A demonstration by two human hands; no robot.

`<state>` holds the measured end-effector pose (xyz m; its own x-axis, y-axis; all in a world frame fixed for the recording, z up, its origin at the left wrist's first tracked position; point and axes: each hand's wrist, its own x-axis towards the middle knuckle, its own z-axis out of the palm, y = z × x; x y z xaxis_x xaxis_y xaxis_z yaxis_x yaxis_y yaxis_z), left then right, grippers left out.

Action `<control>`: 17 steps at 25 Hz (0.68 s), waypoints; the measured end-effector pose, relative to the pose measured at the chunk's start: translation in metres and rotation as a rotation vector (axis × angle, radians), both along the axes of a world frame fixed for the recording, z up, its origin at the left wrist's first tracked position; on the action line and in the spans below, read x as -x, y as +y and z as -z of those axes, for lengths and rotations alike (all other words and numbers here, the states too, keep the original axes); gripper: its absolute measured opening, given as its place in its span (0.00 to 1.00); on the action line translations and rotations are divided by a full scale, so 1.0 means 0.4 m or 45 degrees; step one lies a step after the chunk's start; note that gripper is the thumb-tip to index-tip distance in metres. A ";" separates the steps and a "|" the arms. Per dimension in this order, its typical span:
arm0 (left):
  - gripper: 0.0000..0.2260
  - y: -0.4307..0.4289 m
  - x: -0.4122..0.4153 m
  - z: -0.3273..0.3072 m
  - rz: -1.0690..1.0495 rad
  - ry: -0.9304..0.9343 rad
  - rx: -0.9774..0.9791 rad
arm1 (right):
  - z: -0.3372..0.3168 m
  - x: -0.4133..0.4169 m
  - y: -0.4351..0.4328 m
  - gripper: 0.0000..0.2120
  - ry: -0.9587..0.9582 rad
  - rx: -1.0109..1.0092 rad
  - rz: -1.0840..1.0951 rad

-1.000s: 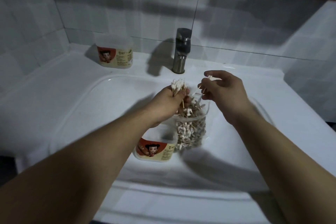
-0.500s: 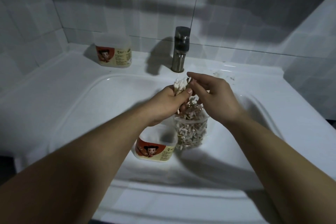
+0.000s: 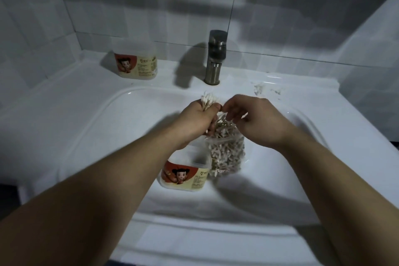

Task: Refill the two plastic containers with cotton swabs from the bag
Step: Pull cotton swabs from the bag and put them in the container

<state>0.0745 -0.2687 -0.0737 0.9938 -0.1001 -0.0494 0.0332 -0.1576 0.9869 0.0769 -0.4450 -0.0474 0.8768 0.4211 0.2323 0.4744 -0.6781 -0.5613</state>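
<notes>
My left hand [image 3: 197, 117] grips an upright bundle of cotton swabs [image 3: 208, 101], white tips pointing up, above the sink basin. My right hand [image 3: 250, 119] is right beside it, fingers curled and pinching at swab sticks over the mouth of the clear bag of swabs [image 3: 226, 151]. The bag stands in the basin, stuffed with swabs. One plastic container [image 3: 185, 174] with a red cartoon label sits in the basin just left of the bag, partly hidden by my left wrist. The second container [image 3: 136, 61] stands on the counter's back left.
A steel faucet [image 3: 214, 60] rises behind the white sink basin [image 3: 121, 119]. A few loose swabs [image 3: 260, 88] lie on the counter to the right of the faucet. Tiled walls close in the left, back and right sides.
My right hand came in from the right to meet the left hand's bundle, then dropped slightly toward the bag's mouth. The left hand kept its bundle nearly still.
</notes>
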 end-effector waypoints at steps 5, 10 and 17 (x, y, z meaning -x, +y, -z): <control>0.08 0.004 -0.010 0.005 -0.104 0.031 0.064 | 0.007 0.006 0.003 0.18 0.129 0.380 -0.129; 0.07 -0.001 -0.002 -0.003 -0.082 0.031 0.072 | 0.016 -0.006 0.005 0.07 0.049 0.443 -0.059; 0.09 -0.003 0.004 -0.008 -0.049 0.009 0.052 | 0.007 0.000 0.004 0.05 0.009 0.241 -0.004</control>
<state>0.0728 -0.2698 -0.0705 0.9966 -0.0635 -0.0530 0.0454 -0.1159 0.9922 0.0769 -0.4436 -0.0504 0.8768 0.4593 0.1425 0.4730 -0.7706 -0.4271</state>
